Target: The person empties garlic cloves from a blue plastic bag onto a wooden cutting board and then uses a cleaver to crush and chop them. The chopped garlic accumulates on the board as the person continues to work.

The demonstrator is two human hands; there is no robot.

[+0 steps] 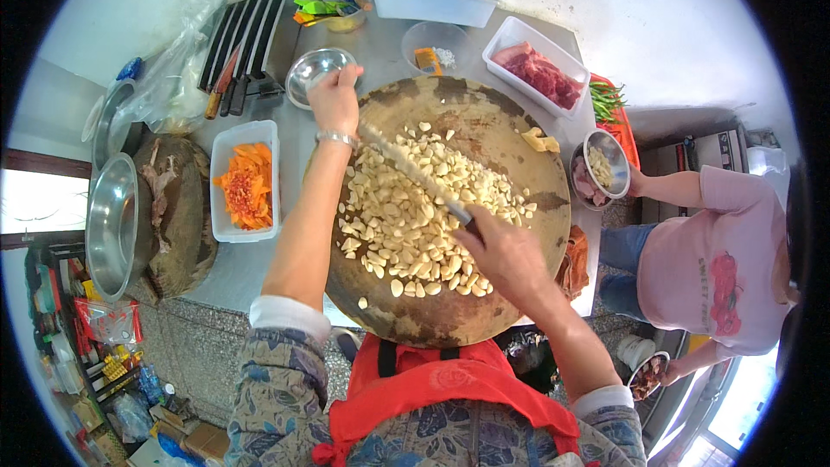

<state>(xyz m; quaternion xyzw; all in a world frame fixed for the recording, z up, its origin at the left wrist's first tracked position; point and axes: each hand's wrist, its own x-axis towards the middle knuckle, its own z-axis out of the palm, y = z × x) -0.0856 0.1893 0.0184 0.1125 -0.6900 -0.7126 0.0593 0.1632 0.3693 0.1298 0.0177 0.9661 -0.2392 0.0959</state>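
A spread of peeled garlic cloves and chopped garlic pieces (415, 207) covers much of the round wooden chopping block (454, 331). My right hand (506, 253) grips the handle of a knife (415, 172), whose blade lies edge-on across the garlic towards the upper left. Near the far left rim of the block is my left hand (335, 100), beside a steel bowl (318, 65); its fingers look bent, and whether they hold the blade's tip or the bowl is unclear. A piece of ginger (540, 140) rests at the block's right.
Left stand a plastic tub of orange vegetable slices (245, 233), a knife rack (243, 39) and a second chopping block (194, 233). A tub of raw meat (538, 78) is at the back right. At the right, a person (707, 253) holds bowls with food.
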